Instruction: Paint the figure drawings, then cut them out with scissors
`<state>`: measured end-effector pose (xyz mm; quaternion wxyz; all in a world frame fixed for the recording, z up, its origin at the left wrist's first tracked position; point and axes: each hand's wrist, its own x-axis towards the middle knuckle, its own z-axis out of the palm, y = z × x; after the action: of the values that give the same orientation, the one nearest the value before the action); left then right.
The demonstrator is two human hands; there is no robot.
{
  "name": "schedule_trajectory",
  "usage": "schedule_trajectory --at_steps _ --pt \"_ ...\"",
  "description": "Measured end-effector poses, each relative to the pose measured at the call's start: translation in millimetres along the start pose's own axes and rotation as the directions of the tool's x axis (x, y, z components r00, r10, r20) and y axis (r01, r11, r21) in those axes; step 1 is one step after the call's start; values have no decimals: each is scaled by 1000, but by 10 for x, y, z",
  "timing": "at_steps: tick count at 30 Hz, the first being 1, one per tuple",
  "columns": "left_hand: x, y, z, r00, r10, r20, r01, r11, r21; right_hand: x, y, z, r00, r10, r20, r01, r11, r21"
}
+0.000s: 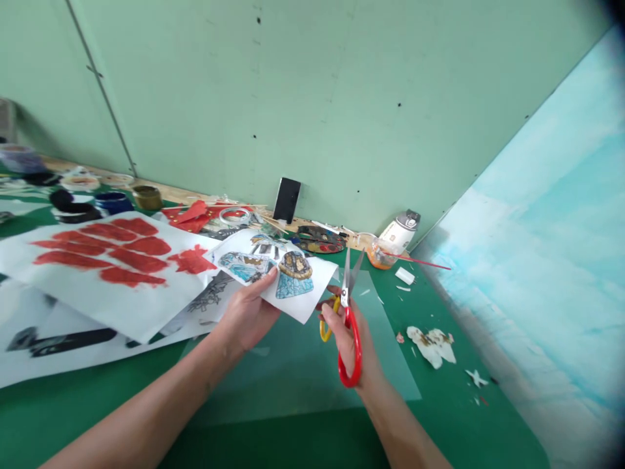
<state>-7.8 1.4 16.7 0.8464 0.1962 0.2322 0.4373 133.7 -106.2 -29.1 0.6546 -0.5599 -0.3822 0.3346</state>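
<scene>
Left of frame, above mid-height: blue jar point(113, 203) and brown jar point(147, 197), well apart from the hands. Below, red-painted sheet point(92, 286) lying over other papers; best to avoid dragging anything across, in case of damp paint (cannot tell).

Centre of frame: drawing sheet point(295, 286), bearing blue and brown figures, just left of the scissors. Left hand point(251, 318), lower centre: narrow, pinching the sheet's near edge, thumb on top, rest mostly hidden beneath. Good to grip lightly, no creasing, and to keep the thumb well back from the blades.

Right of centre: right hand point(355, 335), wrapped around the handles of the scissors point(346, 297), red and yellow loops, blades parted and pointing up the frame. Seemingly clear of the sheet's right corner in this view; depth hard to judge. Probably best to bring paper deep between the blades, cut in long smooth strokes, turn the sheet rather than the wrist, and stay just outside the drawn outlines.

Underneath: translucent mat point(385, 365). Far right, lower: paper scraps point(432, 345), near the mat. Right, mid-height: plastic cup point(381, 256); worth keeping elbow and offcuts away.
</scene>
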Motion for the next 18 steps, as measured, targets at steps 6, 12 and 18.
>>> schedule_trajectory --at_steps 6,12,18 --pt "-11 243 -12 997 63 54 -63 998 -4 -91 -88 -87 997 32 74 -16 979 -205" --pt "-51 304 -25 996 73 60 -74 997 1 -249 -156 2 984 -7 178 86 895 -438" --pt "-60 214 -31 995 52 82 -57 997 51 -334 -116 135 977 3 214 87 908 -409"
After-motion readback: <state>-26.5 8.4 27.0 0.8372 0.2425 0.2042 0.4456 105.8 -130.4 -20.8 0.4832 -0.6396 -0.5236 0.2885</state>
